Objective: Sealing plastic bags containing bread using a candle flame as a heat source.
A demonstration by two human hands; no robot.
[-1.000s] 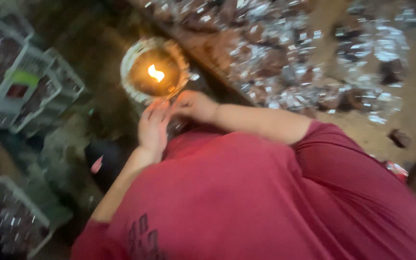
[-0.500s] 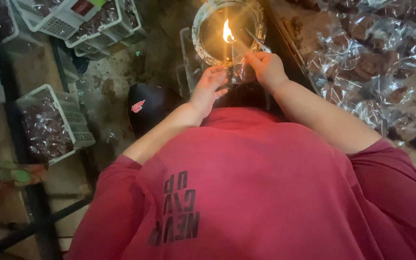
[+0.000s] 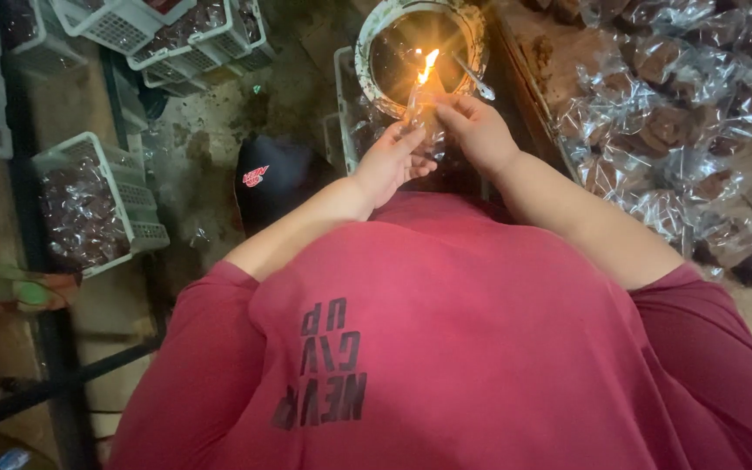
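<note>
Red shirt [image 3: 446, 331]: fills the lower frame from 4 to 8 o'clock, dark lettering on the chest; both bare forearms run up out of it toward 12 o'clock.

Left hand [image 3: 391, 161]: just above centre, fingers pinched on the lower edge of a small clear plastic packet [image 3: 417, 117].

Right hand [image 3: 476, 130]: just beside the left at 1 o'clock, thumb and forefinger pinched on the same packet's top. Both hands grasp it; they all but touch.

Packet: thin, glossy, see-through, held upright between the two hands with its upper edge at the flame [image 3: 426, 65]. Contents too small to tell.

Flame: yellow-orange, tilted, rising from a round, soot-dark metal bowl [image 3: 376, 39] with a pale rim, at 12 o'clock. A metal spoon [image 3: 473, 77] leans on the rim at its right.

Black cap [image 3: 273, 178]: on the floor at 10 o'clock.

White slotted crates [image 3: 97, 204] of dark wrapped pieces: 9 to 11 o'clock. Heap of filled clear packets [image 3: 681, 122]: tabletop, 1 to 3 o'clock.

Change from half a second earlier: hands drawn closer together, now meeting directly under the flame; view otherwise similar.
</note>
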